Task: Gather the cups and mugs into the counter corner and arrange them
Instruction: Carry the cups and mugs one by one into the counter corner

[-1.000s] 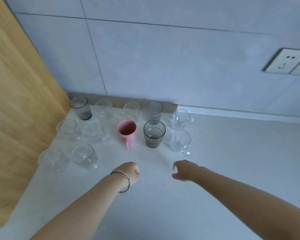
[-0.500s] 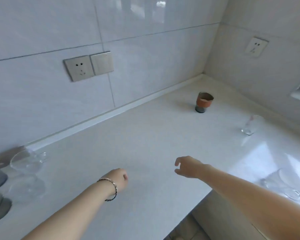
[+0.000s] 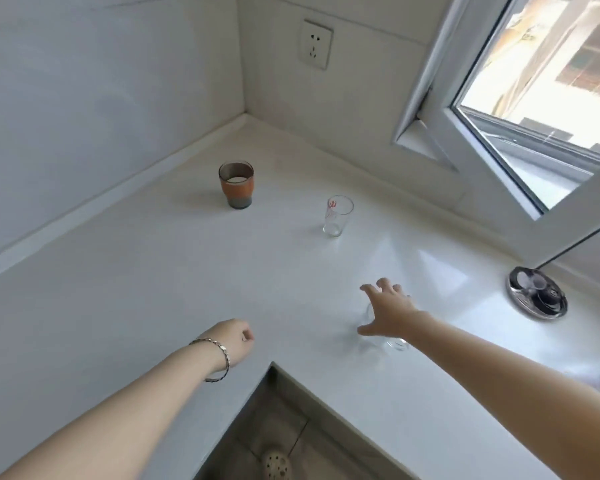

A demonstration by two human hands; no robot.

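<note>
On the white L-shaped counter (image 3: 153, 278) stand an orange-banded dark cup (image 3: 236, 184) near the back wall and a small clear glass with red print (image 3: 337, 215) to its right. A clear glass (image 3: 388, 341) sits near the counter's inner edge, mostly hidden under my right hand (image 3: 388, 313). That hand hovers over it with fingers spread, and I cannot tell whether they touch the glass. My left hand (image 3: 234, 341), with a bracelet at the wrist, is loosely curled above the counter and holds nothing.
A round metal lid with a black knob (image 3: 537, 296) lies on the counter by the open window (image 3: 520, 109). A wall socket (image 3: 315, 43) is above the far corner. The counter's inner edge drops to the floor, where a foot in a shoe (image 3: 276, 464) shows.
My view has swung right, away from the group of gathered glasses to the window corner. My right hand has reached out and spread over the clear glass. The left hand stays curled.
</note>
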